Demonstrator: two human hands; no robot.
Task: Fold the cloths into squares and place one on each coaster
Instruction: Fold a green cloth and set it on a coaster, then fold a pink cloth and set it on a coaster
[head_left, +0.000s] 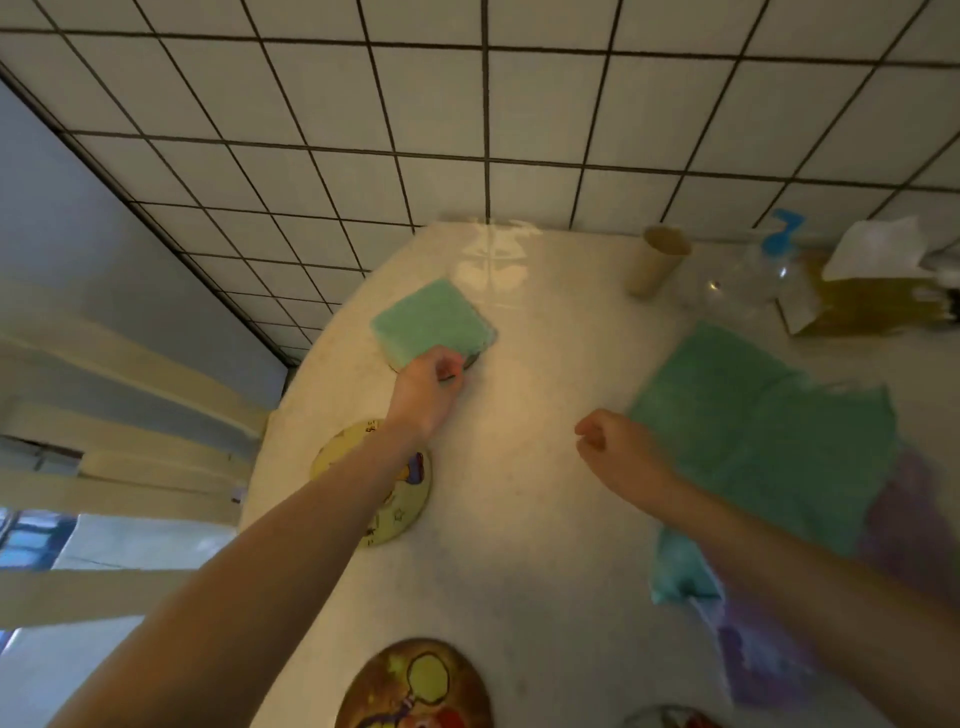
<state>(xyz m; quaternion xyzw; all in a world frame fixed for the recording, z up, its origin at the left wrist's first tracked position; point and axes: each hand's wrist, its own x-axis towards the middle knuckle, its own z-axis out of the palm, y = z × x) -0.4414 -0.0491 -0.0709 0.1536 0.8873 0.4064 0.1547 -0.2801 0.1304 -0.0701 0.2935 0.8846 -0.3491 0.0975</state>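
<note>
A folded green cloth (434, 319) lies as a thick square at the back of the table, on a coaster of which only a dark sliver (471, 360) shows. My left hand (428, 387) has its fingers pinched at that cloth's near edge. My right hand (615, 441) hovers loosely closed and holds nothing, at the left edge of a flat, unfolded green cloth (753, 415). A light blue cloth (680, 566) and a purple cloth (753, 654) lie under my right forearm. A yellow coaster (358, 457) sits bare under my left forearm. A brown coaster (415, 686) is at the near edge.
Part of another coaster (670, 717) shows at the bottom right. A cardboard tube (657, 260), a clear pump bottle (753, 275) and a tissue box (872, 296) stand along the tiled wall. A pale chair (130, 364) is beyond the table's left edge.
</note>
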